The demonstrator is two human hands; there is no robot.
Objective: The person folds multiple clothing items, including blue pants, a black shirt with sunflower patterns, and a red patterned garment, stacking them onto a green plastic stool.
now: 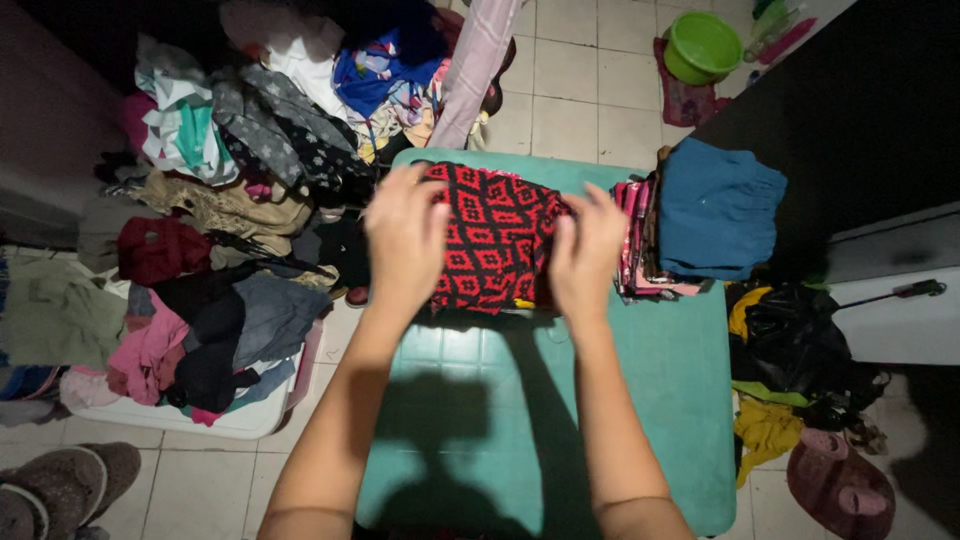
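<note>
A folded red-and-black patterned garment (495, 235) lies on a green table (660, 400). My left hand (403, 240) rests flat on the garment's left edge, fingers together and pressing down. On its right edge my right hand (586, 250) presses the cloth too. Neither hand lifts it off the table. To the right of the garment stands a stack of folded clothes (640, 240) topped by a blue folded piece (718, 208).
A big heap of unfolded clothes (220, 200) covers the floor and a white tub (240, 420) at left. A green basin (702, 45) sits on the tiles at the back. Dark and yellow clothes (790, 350) lie at right, slippers (60, 485) at bottom left.
</note>
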